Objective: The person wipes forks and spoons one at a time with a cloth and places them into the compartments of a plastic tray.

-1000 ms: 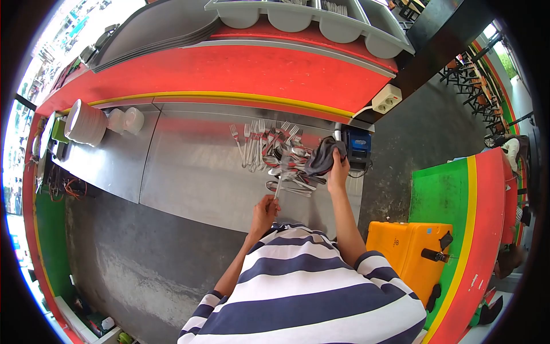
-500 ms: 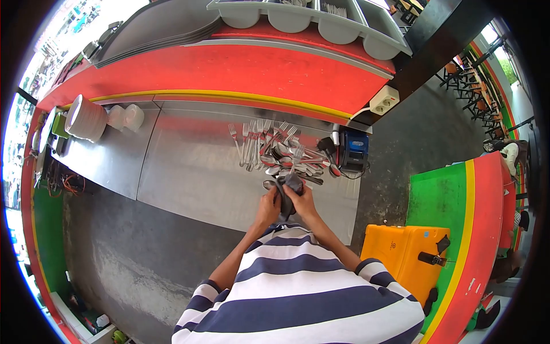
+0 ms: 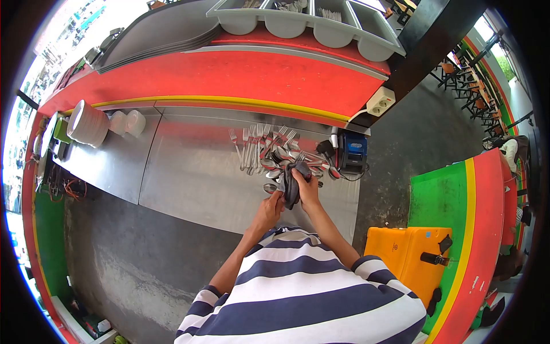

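Note:
A dark grey cloth [image 3: 291, 192] is bunched between my two hands, close over the near side of the cutlery pile. My right hand [image 3: 308, 188] is closed round the cloth's upper right part. Lower down, my left hand [image 3: 269, 211] pinches at the cloth's left edge; whether a utensil is also in its fingers I cannot tell. Forks [image 3: 252, 137] lie side by side at the pile's left, tines away from me. Spoons [image 3: 281, 153] and more forks overlap to their right. A single spoon [image 3: 270, 188] rests just left of the cloth. All lie on the steel counter [image 3: 195, 172].
To the pile's right stands a blue-and-black device [image 3: 352, 153] with a cable. Stacked white plates [image 3: 87, 125] and bowls [image 3: 134, 122] are at the left. A grey cutlery tray [image 3: 303, 26] and dark trays [image 3: 160, 37] sit on the red ledge. An orange case [image 3: 395, 258] is at lower right.
My right hand has moved up and slightly right with the cloth, while my left hand has shifted slightly down and left. The hands are farther apart. The pile looks the same.

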`<state>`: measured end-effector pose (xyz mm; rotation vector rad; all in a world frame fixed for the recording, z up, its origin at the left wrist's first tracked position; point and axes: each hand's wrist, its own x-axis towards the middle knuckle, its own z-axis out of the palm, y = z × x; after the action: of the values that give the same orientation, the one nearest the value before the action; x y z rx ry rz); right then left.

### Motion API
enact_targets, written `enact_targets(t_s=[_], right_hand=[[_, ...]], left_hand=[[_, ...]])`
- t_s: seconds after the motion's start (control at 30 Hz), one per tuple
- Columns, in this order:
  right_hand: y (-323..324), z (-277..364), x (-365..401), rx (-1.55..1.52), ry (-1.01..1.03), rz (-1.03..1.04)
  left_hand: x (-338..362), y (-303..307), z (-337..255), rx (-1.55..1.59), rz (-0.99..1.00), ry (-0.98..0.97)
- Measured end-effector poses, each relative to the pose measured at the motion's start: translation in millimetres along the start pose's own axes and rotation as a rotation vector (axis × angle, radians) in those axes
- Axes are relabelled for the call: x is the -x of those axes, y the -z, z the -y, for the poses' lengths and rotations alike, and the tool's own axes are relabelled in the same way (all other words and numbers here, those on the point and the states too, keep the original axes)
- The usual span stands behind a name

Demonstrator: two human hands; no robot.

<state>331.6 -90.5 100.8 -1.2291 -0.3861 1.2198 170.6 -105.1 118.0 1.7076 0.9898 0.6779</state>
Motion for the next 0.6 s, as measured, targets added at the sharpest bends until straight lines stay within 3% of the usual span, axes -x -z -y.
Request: enact_targets(t_s=[0.1,0.33,0.43,0.53,0.6], right_hand=[[4,0,-9,-0.017,-0.024,-0.074],[30,19,-43,0.305,0.484,-0.107],[53,39,-61,0.317,0.425,-0.396],[68,61,-64,0.025,0.361,-0.451],[81,58,-58,-0.082,0.306,-0.327]], left_hand=[[4,6,0,-0.01,0.024,0.035],[13,8,-6,0.007,0.054,0.08],[18,9,-14,-0.006,0.059,0.085],[21,1,-1,0.064,-0.062,0.12],[18,0,11,0.105,-0.126,0.21]])
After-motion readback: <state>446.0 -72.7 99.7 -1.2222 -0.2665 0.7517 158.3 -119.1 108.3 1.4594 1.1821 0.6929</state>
